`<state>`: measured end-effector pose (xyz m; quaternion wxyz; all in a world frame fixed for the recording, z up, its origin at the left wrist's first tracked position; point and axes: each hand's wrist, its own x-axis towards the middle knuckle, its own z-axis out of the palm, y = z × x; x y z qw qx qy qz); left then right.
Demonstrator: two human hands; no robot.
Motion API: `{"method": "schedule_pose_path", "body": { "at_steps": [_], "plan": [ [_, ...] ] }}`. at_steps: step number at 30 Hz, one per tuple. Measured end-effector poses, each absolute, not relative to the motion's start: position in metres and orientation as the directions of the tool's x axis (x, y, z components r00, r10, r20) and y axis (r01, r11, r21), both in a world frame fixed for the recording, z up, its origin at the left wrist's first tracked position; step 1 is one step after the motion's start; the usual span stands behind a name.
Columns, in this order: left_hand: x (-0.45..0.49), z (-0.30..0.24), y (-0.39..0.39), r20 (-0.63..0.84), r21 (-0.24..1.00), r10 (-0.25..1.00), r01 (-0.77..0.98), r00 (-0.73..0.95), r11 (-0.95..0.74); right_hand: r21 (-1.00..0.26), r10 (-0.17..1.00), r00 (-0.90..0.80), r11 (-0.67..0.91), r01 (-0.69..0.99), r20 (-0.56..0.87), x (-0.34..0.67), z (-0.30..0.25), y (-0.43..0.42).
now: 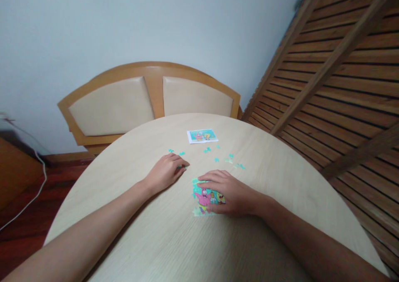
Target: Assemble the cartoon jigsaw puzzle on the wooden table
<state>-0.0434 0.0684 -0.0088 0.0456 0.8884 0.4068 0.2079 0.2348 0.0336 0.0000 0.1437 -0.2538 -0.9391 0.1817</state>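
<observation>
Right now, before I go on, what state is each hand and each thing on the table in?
Multicoloured cartoon jigsaw: partly assembled, left edge uneven, right part hidden.
Small teal and pale green jigsaw pieces: loose, scattered.
White-bordered rectangular cartoon picture: lying face up.
Bare left hand: fingers curled, a bit of green showing beneath; whether its grip holds anything is unclear.
Bare right hand: fingers spread over the jigsaw's right part.

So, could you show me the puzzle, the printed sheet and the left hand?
Puzzle [204, 197]: head view, on its pink figure.
Printed sheet [202, 136]: head view, around the middle of its picture.
Left hand [165, 170]: head view, on the back of the hand.
</observation>
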Motion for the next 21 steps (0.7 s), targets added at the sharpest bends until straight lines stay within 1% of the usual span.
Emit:
{"method": "schedule_pose_path", "body": {
  "at_steps": [3,6,8,16,21],
  "plan": [
    [-0.045,-0.011,0.069,0.328,0.307,0.762,0.701,0.557,-0.644,-0.409,0.523,-0.832,0.811,0.419,0.185,0.235,-0.001,0.034],
    [-0.048,-0.011,0.069,0.297,0.383,0.802,0.704,0.519,-0.598,-0.405,0.526,-0.829,0.811,0.423,0.188,0.235,-0.002,0.034],
    [-0.049,-0.01,0.068,0.278,0.413,0.815,0.703,0.508,-0.579,-0.404,0.528,-0.828,0.81,0.425,0.187,0.235,-0.002,0.034],
    [-0.055,-0.014,0.071,0.306,0.35,0.769,0.684,0.562,-0.639,-0.423,0.527,-0.829,0.805,0.417,0.187,0.235,0.0,0.034],
    [-0.054,-0.02,0.073,0.309,0.387,0.764,0.659,0.566,-0.645,-0.451,0.546,-0.81,0.791,0.413,0.214,0.233,0.0,0.034]
  ]
}}
